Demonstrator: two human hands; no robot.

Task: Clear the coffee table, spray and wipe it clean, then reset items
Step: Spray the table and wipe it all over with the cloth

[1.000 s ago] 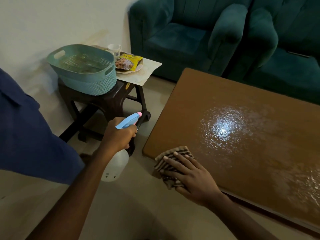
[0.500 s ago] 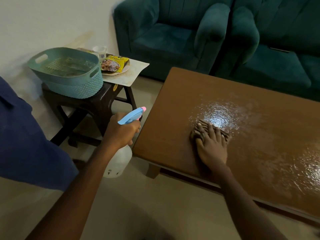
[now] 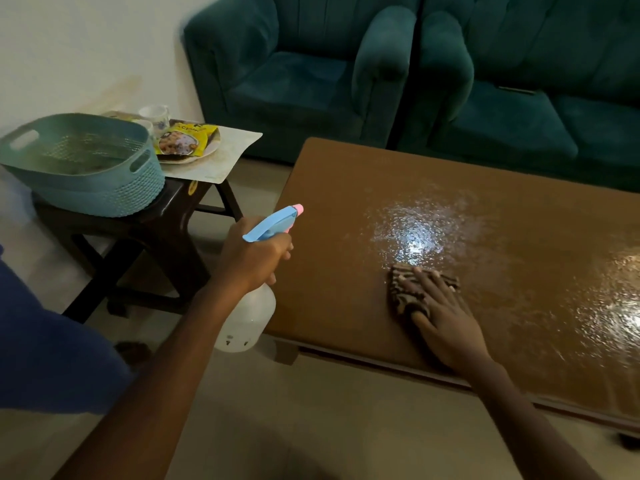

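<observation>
The brown coffee table (image 3: 346,188) has wet, glistening spray patches across its top. My right hand (image 3: 446,320) presses flat, fingers straight, on a striped brown cloth (image 3: 403,292) lying just below the brightest wet patch. My left hand (image 3: 252,258) grips a spray bottle (image 3: 249,317) with a white body and blue trigger head, held off the table's left edge with its pink nozzle pointing toward the table.
A dark stool (image 3: 162,223) at left carries a teal basket (image 3: 86,168), a placemat (image 3: 228,150), a plate with a yellow snack packet (image 3: 183,140) and a white cup (image 3: 154,114). Teal sofas (image 3: 346,74) stand behind the table.
My right hand slid the cloth from the table's near left corner toward the middle wet patch, then slightly back toward me. The spray bottle stayed in my left hand.
</observation>
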